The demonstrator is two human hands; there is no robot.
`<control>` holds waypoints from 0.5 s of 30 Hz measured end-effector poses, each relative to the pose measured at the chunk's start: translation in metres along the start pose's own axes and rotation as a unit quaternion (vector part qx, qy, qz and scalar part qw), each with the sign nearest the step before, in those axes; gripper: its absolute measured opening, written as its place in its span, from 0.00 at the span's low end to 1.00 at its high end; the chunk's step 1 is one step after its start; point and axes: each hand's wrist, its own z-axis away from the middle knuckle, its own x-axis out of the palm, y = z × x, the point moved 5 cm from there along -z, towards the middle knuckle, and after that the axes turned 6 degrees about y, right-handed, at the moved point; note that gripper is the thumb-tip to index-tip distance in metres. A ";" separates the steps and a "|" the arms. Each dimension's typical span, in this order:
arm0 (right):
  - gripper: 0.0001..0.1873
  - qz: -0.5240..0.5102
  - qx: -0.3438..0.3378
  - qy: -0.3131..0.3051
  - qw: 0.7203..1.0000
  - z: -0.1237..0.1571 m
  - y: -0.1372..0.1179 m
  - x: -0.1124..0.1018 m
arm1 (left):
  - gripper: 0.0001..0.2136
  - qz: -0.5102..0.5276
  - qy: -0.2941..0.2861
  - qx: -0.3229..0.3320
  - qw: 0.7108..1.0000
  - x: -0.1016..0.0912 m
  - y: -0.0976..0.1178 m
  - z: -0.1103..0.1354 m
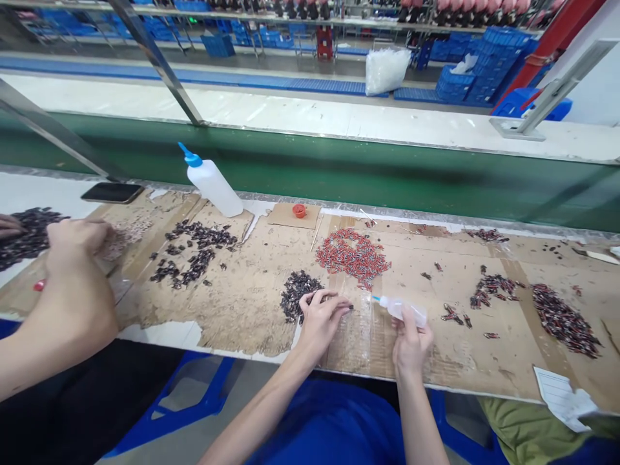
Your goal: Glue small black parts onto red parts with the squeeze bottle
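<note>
My left hand [321, 315] rests on the cardboard-covered bench, its fingers pinched on a small dark part at the edge of a pile of dark parts [296, 292]. Wrapped round a small clear squeeze bottle [401, 309], my right hand [411, 341] points the bottle's blue tip left toward the pinched part. A pile of red parts [352, 256] lies just beyond both hands.
A large white squeeze bottle with a blue cap [211, 182] and a red cap [299, 210] stand behind. More part piles lie right [564, 319] and left [194, 252]. A co-worker's hands [73, 240] work at the far left. A green conveyor [368, 169] runs behind the bench.
</note>
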 end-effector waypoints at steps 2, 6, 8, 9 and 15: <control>0.18 -0.032 -0.009 0.011 0.999 -0.003 -0.003 -0.006 | 0.06 0.001 -0.027 0.004 1.000 0.000 0.001 -0.003; 0.22 -0.013 -0.056 -0.021 0.998 -0.010 -0.012 -0.009 | 0.06 -0.006 -0.062 0.038 0.997 -0.001 0.011 -0.017; 0.24 -0.005 -0.080 -0.031 0.996 -0.017 -0.014 -0.008 | 0.07 -0.020 -0.075 0.060 0.995 0.001 0.018 -0.028; 0.25 0.000 -0.090 -0.036 0.995 -0.020 -0.014 -0.007 | 0.07 -0.032 -0.083 0.067 0.994 0.004 0.022 -0.033; 0.24 0.076 -0.117 -0.056 0.989 -0.027 0.002 -0.008 | 0.06 -0.103 -0.151 0.122 0.976 0.030 0.024 -0.047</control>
